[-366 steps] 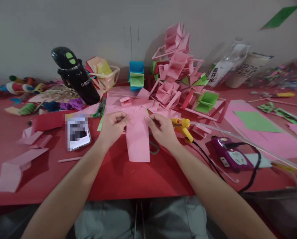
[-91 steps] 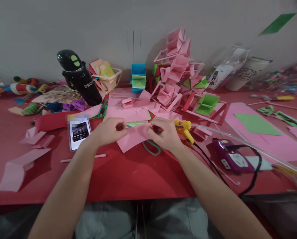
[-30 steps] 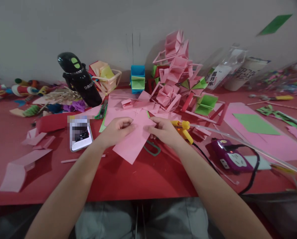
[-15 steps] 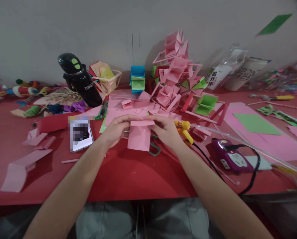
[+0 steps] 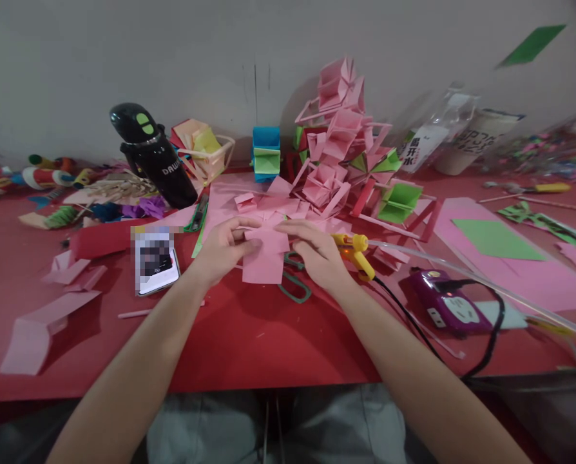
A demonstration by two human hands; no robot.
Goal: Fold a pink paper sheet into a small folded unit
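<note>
A folded piece of pink paper (image 5: 263, 265) is held just above the table in front of me. My left hand (image 5: 223, 250) pinches its left side, the thumb lying on the front face and the fingers behind. At the upper right edge, the fingertips of my right hand (image 5: 317, 251) close on the same paper. Green-handled scissors (image 5: 295, 289) lie partly hidden beneath the paper and my right hand. Just right of that hand rests a yellow glue gun (image 5: 353, 251) with a clear glue stick in its back.
Pink paper structures (image 5: 336, 138) pile up against the wall. A black bottle (image 5: 160, 161) and a phone (image 5: 157, 264) are on the left. To the right, a purple power adapter (image 5: 450, 303) trails a black cable across the red table (image 5: 268, 348). Loose pink paper (image 5: 29, 341) lies far left.
The pink paper's upper flap has come down over its front, with my left thumb now on it. My right hand has shifted slightly down and right, uncovering more of the scissors.
</note>
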